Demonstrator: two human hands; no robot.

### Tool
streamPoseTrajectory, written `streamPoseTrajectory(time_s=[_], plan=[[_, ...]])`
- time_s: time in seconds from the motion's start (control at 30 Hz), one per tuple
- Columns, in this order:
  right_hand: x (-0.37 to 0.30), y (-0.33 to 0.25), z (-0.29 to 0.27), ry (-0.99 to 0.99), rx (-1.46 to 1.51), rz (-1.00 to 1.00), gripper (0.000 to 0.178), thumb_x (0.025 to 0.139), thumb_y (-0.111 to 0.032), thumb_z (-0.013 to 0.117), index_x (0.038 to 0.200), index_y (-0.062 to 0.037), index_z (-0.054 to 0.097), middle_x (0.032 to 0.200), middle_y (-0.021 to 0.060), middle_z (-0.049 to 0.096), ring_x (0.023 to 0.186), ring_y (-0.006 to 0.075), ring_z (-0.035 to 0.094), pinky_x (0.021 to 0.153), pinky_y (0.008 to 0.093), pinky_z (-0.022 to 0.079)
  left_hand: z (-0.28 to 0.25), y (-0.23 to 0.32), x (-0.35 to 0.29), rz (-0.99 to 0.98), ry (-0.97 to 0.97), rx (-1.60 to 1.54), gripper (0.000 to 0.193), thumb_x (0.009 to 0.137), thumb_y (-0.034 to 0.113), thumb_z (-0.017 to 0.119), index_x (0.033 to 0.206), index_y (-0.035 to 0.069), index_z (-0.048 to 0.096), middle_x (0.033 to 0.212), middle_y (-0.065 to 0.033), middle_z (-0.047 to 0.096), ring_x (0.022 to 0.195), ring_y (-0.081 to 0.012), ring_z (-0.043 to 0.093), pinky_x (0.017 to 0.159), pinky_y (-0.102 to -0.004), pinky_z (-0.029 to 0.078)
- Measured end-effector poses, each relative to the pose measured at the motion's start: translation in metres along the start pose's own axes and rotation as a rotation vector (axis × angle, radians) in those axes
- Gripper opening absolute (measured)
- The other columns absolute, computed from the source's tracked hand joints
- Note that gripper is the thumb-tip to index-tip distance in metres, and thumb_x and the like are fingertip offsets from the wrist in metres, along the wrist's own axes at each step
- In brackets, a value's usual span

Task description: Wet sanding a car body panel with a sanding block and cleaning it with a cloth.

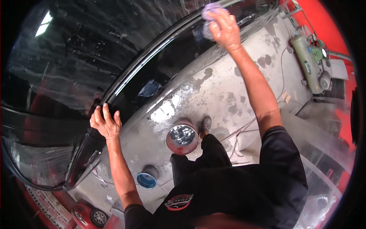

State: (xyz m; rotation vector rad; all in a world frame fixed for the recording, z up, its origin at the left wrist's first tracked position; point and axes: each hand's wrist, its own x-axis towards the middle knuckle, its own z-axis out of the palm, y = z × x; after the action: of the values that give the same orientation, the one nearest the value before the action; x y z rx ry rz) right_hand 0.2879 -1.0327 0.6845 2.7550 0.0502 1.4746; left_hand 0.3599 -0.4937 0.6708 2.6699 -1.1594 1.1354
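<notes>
Far right, a purple cloth [207,16] is gripped against the black car [175,57] by the right hand [226,33]; near left, the left hand [108,125] is rested open!

I watch through the head camera, above the shirt [236,187], facing steeply down and forward past the left hand [107,124] and right hand [226,33] to the car [87,49] beyond their fingers [106,112]. The hands are nearer my lens than the floor [219,97] below the fingers.

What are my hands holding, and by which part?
The right hand holds a bunched purple cloth by its right side; the left hand holds nothing, touching the black car.
</notes>
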Motion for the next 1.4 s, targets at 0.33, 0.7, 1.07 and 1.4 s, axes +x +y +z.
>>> streamPoseTrajectory(time_s=[0.33,0.7,1.07,1.4], plan=[[0.006,-0.121,0.005,-0.064,0.024,0.133,0.028,0.093,-0.01,0.063,0.119,-0.0065,0.071,0.116,0.0141,0.07,0.113,0.0347,0.064,0.094,0.0461,0.047,0.01,0.006,-0.001,-0.027,0.042,0.021,0.049,0.105,0.054,0.046,0.134,0.017,0.06,0.133,-0.0123,0.055,0.119,-0.0328,0.048,0.102,-0.0503,0.038],[0.026,-0.151,-0.007,-0.134,0.236,0.002,0.024,0.085,-0.013,0.069,0.109,-0.014,0.073,0.113,0.0038,0.072,0.108,0.0248,0.067,0.094,0.0396,0.053,0.004,-0.002,-0.002,-0.034,0.002,-0.012,0.042,0.101,0.045,0.058,0.135,0.019,0.062,0.138,-0.0108,0.054,0.122,-0.0331,0.049,0.102,-0.0508,0.039],[0.014,0.113,-0.012,0.03,0.074,0.473,0.022,0.089,-0.017,0.065,0.107,-0.008,0.075,0.116,0.0168,0.072,0.112,0.0336,0.069,0.098,0.0393,0.054,0.009,0.002,-0.005,-0.018,0.04,0.027,0.043,0.106,0.045,0.051,0.137,0.015,0.058,0.138,-0.0133,0.053,0.123,-0.0344,0.05,0.104,-0.0502,0.038],[0.011,0.062,-0.009,-0.042,0.15,0.319,0.016,0.09,-0.016,0.069,0.103,-0.0105,0.075,0.108,0.012,0.072,0.105,0.0306,0.069,0.094,0.0411,0.054,0.01,0.0,-0.006,-0.01,0.041,0.059,0.044,0.106,0.046,0.05,0.136,0.016,0.058,0.139,-0.0142,0.053,0.122,-0.036,0.049,0.102,-0.052,0.038]])
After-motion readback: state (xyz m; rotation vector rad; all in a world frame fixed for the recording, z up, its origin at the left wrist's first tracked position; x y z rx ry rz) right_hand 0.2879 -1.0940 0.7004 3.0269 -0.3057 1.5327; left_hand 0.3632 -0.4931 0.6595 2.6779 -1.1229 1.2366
